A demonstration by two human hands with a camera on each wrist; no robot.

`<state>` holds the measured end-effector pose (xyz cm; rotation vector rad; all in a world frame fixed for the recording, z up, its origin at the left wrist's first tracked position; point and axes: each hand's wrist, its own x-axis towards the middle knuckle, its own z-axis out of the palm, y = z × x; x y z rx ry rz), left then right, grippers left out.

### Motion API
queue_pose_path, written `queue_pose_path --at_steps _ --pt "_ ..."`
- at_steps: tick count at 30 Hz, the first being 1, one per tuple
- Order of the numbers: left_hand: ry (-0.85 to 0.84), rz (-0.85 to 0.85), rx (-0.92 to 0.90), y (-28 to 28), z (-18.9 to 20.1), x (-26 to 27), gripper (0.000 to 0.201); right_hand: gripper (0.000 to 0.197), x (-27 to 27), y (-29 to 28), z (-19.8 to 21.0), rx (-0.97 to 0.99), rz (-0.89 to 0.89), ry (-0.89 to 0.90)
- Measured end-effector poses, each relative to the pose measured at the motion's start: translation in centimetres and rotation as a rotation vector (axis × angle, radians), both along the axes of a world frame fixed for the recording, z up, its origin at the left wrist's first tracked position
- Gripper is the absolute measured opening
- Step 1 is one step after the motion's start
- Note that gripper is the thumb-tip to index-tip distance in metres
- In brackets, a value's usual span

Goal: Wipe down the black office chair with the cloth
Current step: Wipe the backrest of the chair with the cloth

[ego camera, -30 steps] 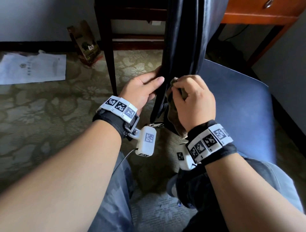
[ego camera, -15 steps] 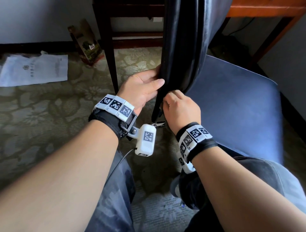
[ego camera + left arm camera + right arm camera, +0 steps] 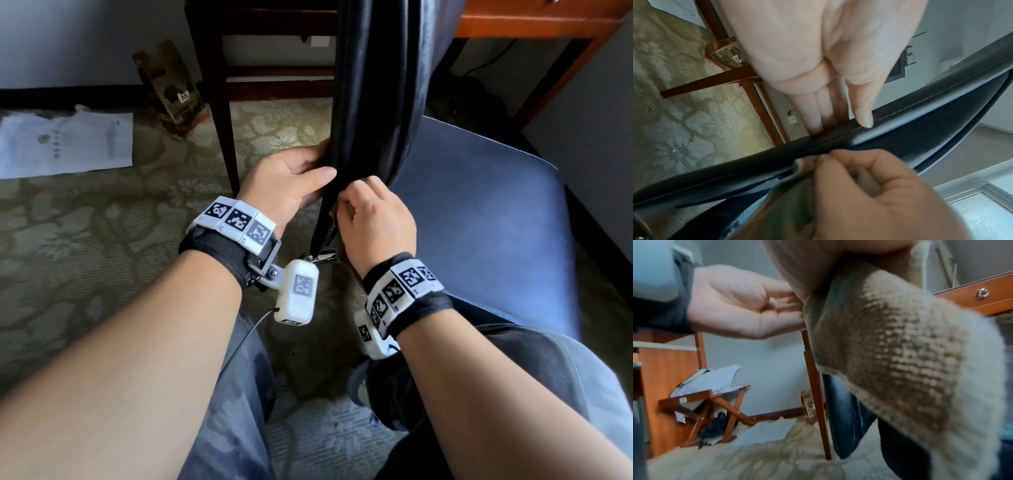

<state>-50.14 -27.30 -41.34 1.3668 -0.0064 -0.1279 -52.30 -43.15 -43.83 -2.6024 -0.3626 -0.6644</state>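
In the head view the black office chair (image 3: 373, 85) stands edge-on in front of the person, its backrest a dark folded band, with the blue-looking seat (image 3: 479, 212) to the right. The left hand (image 3: 291, 181) lies on the left side of this edge; its grip is released, the fingers straight. The left wrist view shows this better: the fingers (image 3: 813, 112) reach behind the stitched edge (image 3: 900, 110) while the thumb tip touches the seam from the near side. The right hand (image 3: 373, 219) is clenched just beside the same edge, lower down. From the head the cloth is almost hidden inside this fist. The left wrist view shows that the fingertips pinch the cloth (image 3: 789, 191) against the black edge, and the right wrist view shows the cloth (image 3: 900, 345) large and near, a beige woven fabric that hangs down from the hand in front of the chair. Only the right wrist view shows a folding wooden stand (image 3: 715, 404) with white bedding by the wall. A white paper (image 3: 65, 144) lies on the patterned carpet (image 3: 85, 257), and an orange wooden desk (image 3: 534, 17) stands behind the chair.
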Motion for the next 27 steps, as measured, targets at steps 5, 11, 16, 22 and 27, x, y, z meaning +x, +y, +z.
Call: queue_pose_path --at_steps 5,11,16,22,27 --pt "-0.014 0.005 0.073 0.2 0.1 -0.1 0.034 0.010 -0.3 -0.7 -0.2 -0.044 0.049 0.195" --pt "-0.185 0.050 0.248 -0.5 3.1 -0.7 0.050 0.004 -1.3 -3.2 6.4 0.291 0.008 -0.065" --pt "-0.297 0.129 0.309 -1.0 8.2 -0.4 0.044 0.004 0.1 -3.6 10.8 0.301 0.002 -0.182" --pt "-0.236 0.172 0.426 -1.0 8.9 0.3 0.029 0.018 0.2 -3.8 6.8 0.107 -0.114 0.034" --pt "-0.217 0.174 0.466 -0.8 9.0 0.1 0.033 0.008 -1.7 -4.7 4.7 0.176 -0.143 0.287"
